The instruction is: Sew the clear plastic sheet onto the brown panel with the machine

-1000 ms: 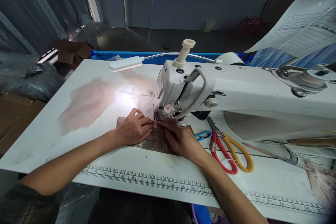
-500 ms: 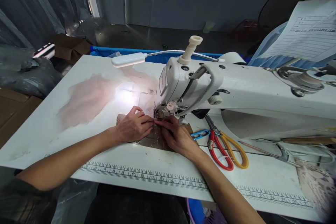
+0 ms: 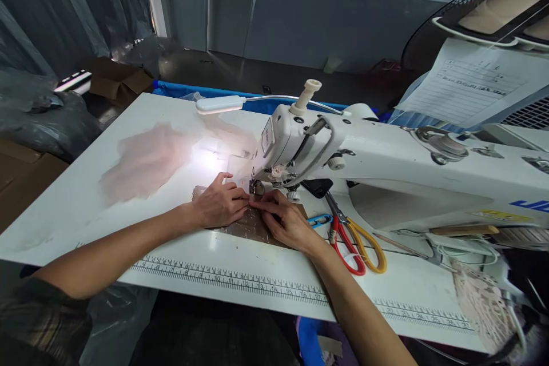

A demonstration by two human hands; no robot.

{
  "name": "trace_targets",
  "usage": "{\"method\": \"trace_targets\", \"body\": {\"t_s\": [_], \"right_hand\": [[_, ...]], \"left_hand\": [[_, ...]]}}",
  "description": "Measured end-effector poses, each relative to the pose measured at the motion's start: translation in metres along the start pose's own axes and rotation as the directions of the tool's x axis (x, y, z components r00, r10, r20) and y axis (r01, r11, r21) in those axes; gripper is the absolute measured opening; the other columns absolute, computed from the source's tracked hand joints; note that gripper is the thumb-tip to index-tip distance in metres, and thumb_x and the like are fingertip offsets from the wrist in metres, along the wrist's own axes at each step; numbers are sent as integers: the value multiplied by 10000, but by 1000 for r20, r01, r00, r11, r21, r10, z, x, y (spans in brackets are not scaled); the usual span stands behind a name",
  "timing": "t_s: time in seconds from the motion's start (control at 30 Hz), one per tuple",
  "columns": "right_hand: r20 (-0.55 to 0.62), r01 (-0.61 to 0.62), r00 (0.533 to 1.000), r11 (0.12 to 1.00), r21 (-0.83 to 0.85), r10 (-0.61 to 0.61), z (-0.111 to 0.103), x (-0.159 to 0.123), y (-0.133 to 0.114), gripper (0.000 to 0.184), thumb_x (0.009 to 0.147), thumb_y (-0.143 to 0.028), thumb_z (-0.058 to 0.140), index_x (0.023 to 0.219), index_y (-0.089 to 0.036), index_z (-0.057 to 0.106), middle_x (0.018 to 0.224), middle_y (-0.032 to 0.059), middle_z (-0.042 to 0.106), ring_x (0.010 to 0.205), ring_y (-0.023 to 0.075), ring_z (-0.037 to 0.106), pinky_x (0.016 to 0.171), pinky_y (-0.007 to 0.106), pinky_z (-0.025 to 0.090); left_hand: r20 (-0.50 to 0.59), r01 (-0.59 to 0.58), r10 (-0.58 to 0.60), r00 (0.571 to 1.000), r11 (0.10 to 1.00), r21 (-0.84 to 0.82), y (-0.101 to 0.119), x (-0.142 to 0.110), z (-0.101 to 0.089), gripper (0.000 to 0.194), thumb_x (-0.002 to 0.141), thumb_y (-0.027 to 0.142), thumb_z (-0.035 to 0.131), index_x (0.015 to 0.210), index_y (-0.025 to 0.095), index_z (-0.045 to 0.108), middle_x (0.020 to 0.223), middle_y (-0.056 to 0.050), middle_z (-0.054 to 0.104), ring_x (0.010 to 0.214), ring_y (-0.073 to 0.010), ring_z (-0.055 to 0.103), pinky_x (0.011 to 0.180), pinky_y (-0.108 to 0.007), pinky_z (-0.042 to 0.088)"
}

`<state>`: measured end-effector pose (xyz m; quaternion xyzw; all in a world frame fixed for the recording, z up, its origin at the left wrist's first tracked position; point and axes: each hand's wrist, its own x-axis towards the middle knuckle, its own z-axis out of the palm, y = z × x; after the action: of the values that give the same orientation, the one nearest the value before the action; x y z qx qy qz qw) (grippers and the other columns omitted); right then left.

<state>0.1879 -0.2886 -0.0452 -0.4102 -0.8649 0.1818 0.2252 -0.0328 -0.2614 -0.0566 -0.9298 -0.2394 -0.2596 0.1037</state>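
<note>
My left hand (image 3: 223,201) rests on the brown, taped bed plate (image 3: 240,229) of a white sewing machine (image 3: 283,140). Its fingers are bunched together at a small bit of pale pink fabric (image 3: 252,198) just in front of the presser foot. From the other side, my right hand (image 3: 286,218) pinches the same bit, so the fingertips of both hands almost meet. Most of that fabric is hidden under the fingers. Further left, a sheer pink fabric piece (image 3: 148,163) lies spread on the white table (image 3: 86,217); I cannot tell whether the two are joined.
Right of my right hand lie scissors (image 3: 355,240) with red and yellow handles and a blue thread snipper (image 3: 319,221). A lit lamp (image 3: 219,104) hangs over the table. Lace (image 3: 480,297) lies at the right; a printed ruler (image 3: 231,281) runs along the front edge.
The view has tilted up and turned right, showing more of the machine's arm. Both hands keep nearly the same place and grip at the presser foot.
</note>
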Motion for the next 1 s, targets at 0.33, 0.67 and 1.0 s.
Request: {"method": "trace_targets", "body": {"t_s": [0.33, 0.67, 1.0], "right_hand": [[55, 19, 998, 991, -130, -12, 2, -3, 1, 396, 880, -143, 441, 1220, -200, 636, 1033, 126, 622, 899, 217, 635, 804, 382, 556], [39, 7, 999, 937, -349, 7, 10, 0, -3, 396, 900, -156, 429, 1273, -158, 562, 1065, 179, 617, 831, 239, 647, 593, 314, 550], [-37, -68, 997, 984, -167, 63, 5, 0, -2, 357, 919, -224, 414, 1217, -171, 605, 1100, 167, 625, 897, 251, 649, 727, 374, 559]], "left_hand": [[14, -16, 17, 1000, 1000, -26, 0, 2, -3, 217, 900, 224, 481, 882, 162, 688, 947, -39, 703, 762, -171, 621, 1048, -593, 336], [151, -2, 14, 989, 997, -76, -12, 3, -8, 287, 914, 315, 467, 1042, 159, 671, 1112, -84, 660, 845, -206, 613, 1044, -618, 326], [254, 31, -9, 967, 996, -81, -19, 10, -11, 361, 934, 390, 459, 1115, 125, 626, 1165, -106, 621, 900, -225, 578, 956, -513, 403]]}}
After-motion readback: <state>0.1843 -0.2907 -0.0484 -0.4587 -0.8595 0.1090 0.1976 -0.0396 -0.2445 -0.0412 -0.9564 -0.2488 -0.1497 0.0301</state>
